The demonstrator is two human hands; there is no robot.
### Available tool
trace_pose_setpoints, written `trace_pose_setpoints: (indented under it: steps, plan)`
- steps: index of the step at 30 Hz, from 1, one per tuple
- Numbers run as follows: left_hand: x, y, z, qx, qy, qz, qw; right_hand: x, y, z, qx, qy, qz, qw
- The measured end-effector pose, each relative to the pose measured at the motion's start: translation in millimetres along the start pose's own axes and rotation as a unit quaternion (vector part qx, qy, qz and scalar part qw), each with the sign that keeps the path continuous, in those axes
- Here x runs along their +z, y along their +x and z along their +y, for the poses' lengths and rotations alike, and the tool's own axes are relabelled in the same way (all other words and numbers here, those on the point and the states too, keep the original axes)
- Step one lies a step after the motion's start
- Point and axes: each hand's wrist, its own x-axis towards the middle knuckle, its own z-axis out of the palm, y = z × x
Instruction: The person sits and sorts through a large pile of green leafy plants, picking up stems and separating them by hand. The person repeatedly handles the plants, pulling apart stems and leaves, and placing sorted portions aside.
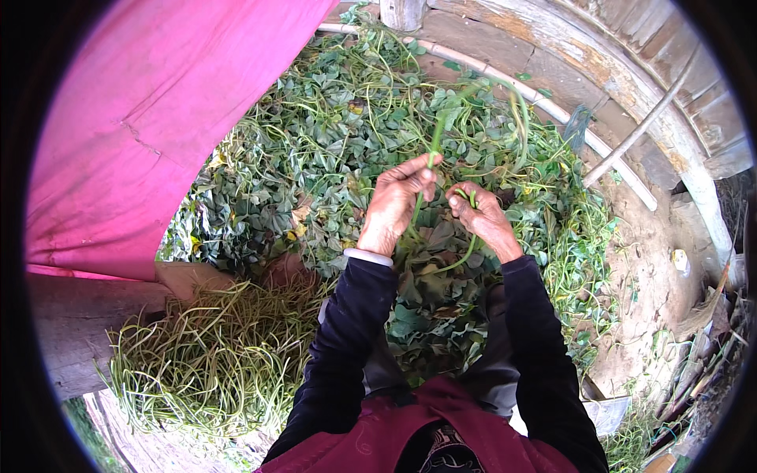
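My left hand pinches a long green stem between thumb and fingers. Its upper part blurs as it arches up and over to the right. A pale bracelet circles the left wrist. Just to the right, my right hand grips a green stalk whose lower end curves down to the left; whether the two hands hold one vine I cannot tell. Below both hands spreads a broad heap of leafy vines, like sweet potato vines. Stripped stalks form a pile at lower left.
Pink cloth hangs over the upper left, above a wooden beam. A pale pole borders the vines; a thin stick leans near the plank wall. Dry twigs and a light-coloured container lie at lower right.
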Motion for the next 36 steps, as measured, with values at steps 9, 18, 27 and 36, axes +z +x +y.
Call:
trace_pose_setpoints:
  steps: [9,18,27,36]
  plan:
    - [-7.2,6.9,-4.9,-0.012,-0.253,-0.03,0.967,16.7,-5.5,-9.7,0.095,0.155,-0.102,0.978]
    - [4.1,0.5,-28.4,-0.013,0.205,0.033,0.978,10.0,-4.2,0.0,0.005,0.052,0.042,0.998]
    - [2.1,-6.2,-25.3,-0.017,0.376,0.004,0.926,-12.1,-3.2,-4.5,0.105,0.148,-0.046,0.982]
    - [9.2,-14.6,-22.0,-0.037,0.418,0.01,0.907,-22.2,3.8,11.7,-0.212,-0.407,0.017,0.888]
